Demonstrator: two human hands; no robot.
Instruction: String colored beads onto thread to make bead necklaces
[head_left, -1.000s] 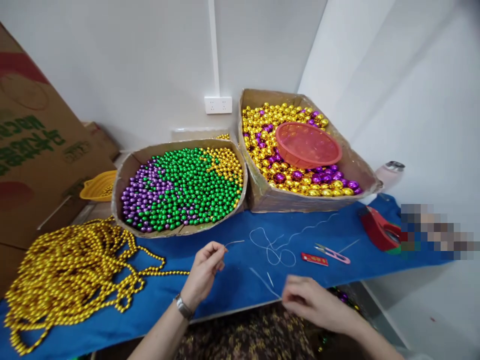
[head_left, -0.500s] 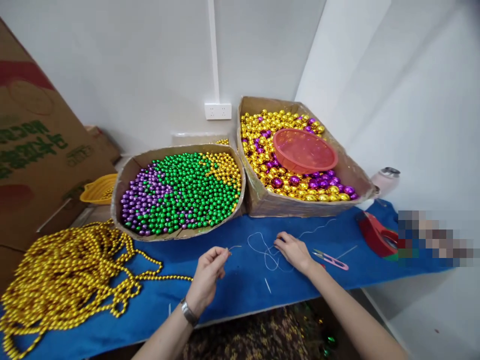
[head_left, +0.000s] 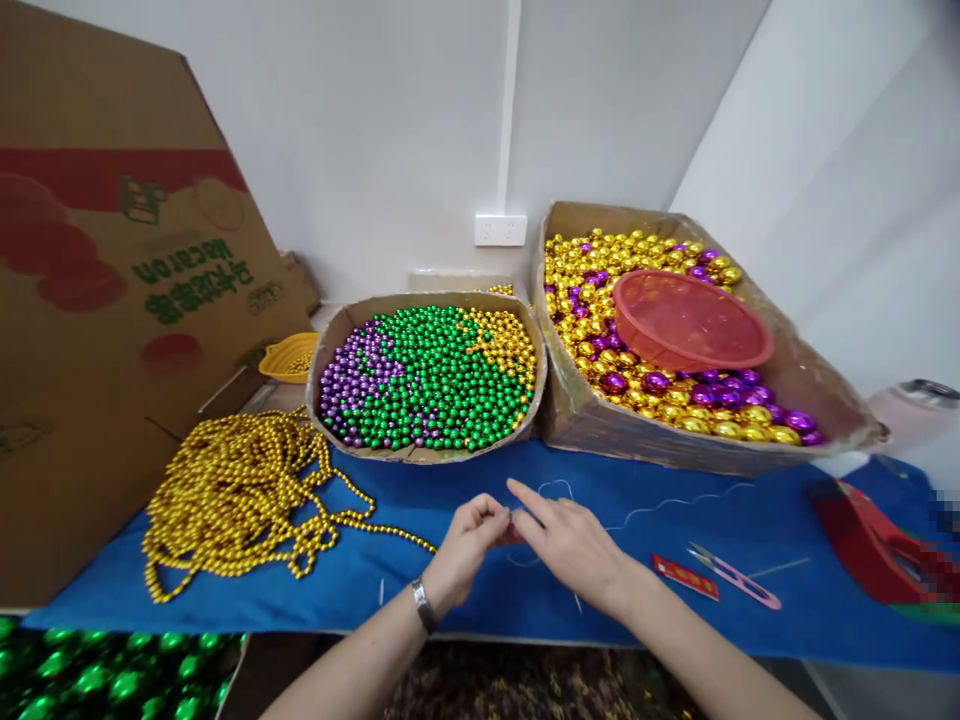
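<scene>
My left hand (head_left: 466,552), with a metal watch on the wrist, is closed in a pinch in front of the green, purple and gold bead box (head_left: 427,455). What its fingertips hold is too thin and hidden to name. My right hand (head_left: 571,548) meets it fingertip to fingertip, index finger stretched out, thumb and other fingers closed on the thread. The thin white thread (head_left: 559,485) loops behind the right hand and trails right across the blue cloth (head_left: 480,615). A strand of gold beads (head_left: 397,535) ends near my left wrist.
A heap of gold bead strands (head_left: 232,500) lies left. At the back right stands a box of larger gold and purple balls (head_left: 652,440) holding a red plastic basket (head_left: 690,315). Pink thread snips (head_left: 739,580), a red packet (head_left: 684,577) and a red tape dispenser (head_left: 870,535) lie right.
My right hand has moved from the thread loops to my left hand, and their fingertips now meet. The view has turned left, showing more of the cardboard box and green balls below.
</scene>
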